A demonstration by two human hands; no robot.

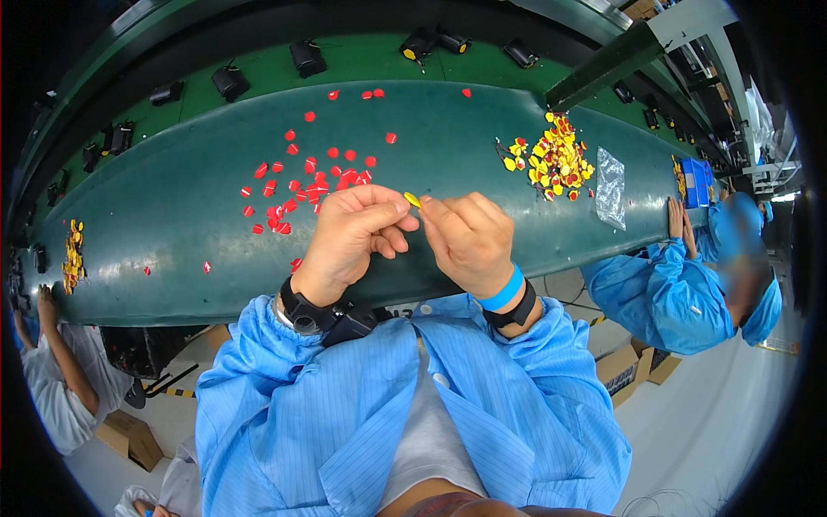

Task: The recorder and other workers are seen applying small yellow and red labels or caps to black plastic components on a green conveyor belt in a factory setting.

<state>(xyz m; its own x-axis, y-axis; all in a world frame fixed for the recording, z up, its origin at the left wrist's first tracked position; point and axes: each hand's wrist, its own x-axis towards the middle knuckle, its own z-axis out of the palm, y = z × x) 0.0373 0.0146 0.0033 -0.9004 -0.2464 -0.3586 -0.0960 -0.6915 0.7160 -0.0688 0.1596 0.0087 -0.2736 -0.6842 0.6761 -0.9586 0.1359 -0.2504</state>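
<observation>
Between my two hands, above the near side of a dark green table, is a small yellow disc-like piece. My left hand pinches it between thumb and forefinger, the other fingers curled. My right hand is closed, its fingertips meeting the right end of the same piece; whether they hold a second small part is hidden. Just beyond my left hand lie many scattered small red pieces, some with a pale stripe. To the far right of my right hand is a heap of yellow and red pieces, some with dark wires.
A clear plastic bag lies right of the heap. Behind the table, a green conveyor carries black devices. A dark metal post stands at back right. Co-workers sit at both ends, near a blue bin and another yellow pile.
</observation>
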